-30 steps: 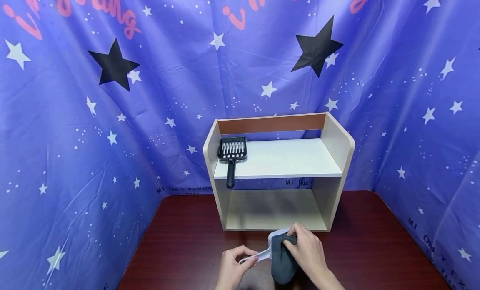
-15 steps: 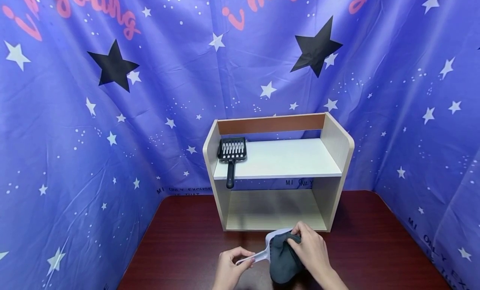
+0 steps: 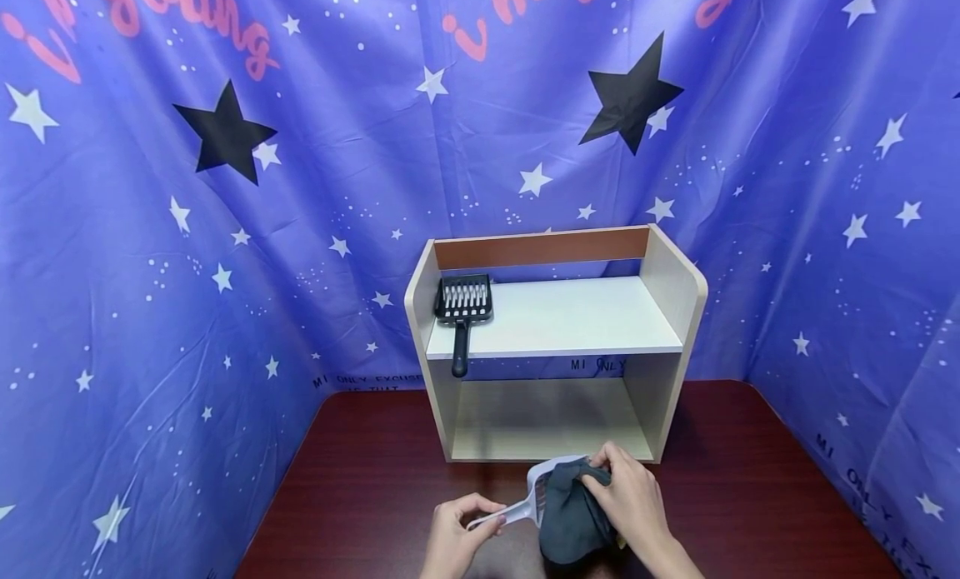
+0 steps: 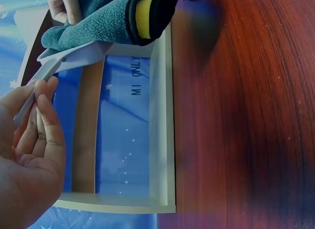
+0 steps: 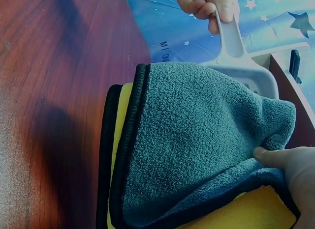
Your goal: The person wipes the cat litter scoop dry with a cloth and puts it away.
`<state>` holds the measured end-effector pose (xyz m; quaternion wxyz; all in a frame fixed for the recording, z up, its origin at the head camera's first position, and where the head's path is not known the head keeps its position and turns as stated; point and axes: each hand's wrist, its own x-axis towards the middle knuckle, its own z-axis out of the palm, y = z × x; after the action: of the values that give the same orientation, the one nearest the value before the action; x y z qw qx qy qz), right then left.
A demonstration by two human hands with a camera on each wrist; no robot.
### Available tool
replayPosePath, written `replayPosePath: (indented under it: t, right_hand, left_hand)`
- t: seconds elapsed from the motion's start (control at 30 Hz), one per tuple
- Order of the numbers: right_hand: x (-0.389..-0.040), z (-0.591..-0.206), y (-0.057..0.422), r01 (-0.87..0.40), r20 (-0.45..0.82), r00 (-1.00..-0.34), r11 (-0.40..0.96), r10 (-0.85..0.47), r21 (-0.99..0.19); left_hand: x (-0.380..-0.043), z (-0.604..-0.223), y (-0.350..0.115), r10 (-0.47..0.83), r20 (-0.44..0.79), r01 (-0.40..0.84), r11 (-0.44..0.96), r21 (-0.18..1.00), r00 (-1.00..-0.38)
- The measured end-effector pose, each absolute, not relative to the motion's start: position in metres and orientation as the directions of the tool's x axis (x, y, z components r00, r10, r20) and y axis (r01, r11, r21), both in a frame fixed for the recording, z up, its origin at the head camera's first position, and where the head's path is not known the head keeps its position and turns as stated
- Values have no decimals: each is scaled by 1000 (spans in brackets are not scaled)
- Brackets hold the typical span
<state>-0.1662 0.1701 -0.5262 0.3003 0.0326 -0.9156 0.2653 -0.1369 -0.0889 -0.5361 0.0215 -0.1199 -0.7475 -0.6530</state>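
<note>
My left hand [image 3: 459, 532] pinches the handle of a pale grey slotted litter scoop [image 3: 521, 511] between thumb and fingers, above the table. A dark grey cleaning cloth [image 3: 572, 516] covers much of the scoop's head and hangs down in front of it. My right hand [image 3: 632, 494] grips the folded cloth at the head's right side. In the right wrist view, the cloth [image 5: 192, 135] shows a fluffy grey face, a yellow reverse and black edging. Part of the scoop's head [image 5: 256, 74] shows behind it there, and most of its slots are hidden.
A small two-tier shelf [image 3: 555, 351] stands just beyond my hands on the dark red wooden table [image 3: 352, 496]. On its upper board, at the left, lies a black slotted litter scoop [image 3: 463, 308] with its handle over the front edge. A blue starry curtain [image 3: 337, 187] surrounds the table.
The left hand and pale scoop have shifted slightly left. My right hand has drawn the cloth a little right across the head, uncovering some slots, and a bit of yellow now shows below.
</note>
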Motion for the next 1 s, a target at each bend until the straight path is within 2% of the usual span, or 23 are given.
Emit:
replayPosePath:
  t: [0.4,0.8,1.0]
  right_hand:
    - [-166,-525,178,-200,548,-830,859,107,-471]
    - [-168,-526,189,-220,600,-791,860,118,-460]
    - [-168,-525,190,-297,632,-772,836,75,-461]
  left_hand:
    - [-137,-537,-96,144,174,193,136,972,-974]
    - [-134,-539,-105,111,166,177,103,979,-980]
    - [-136,-543,-105,62,131,138,114,984,-989]
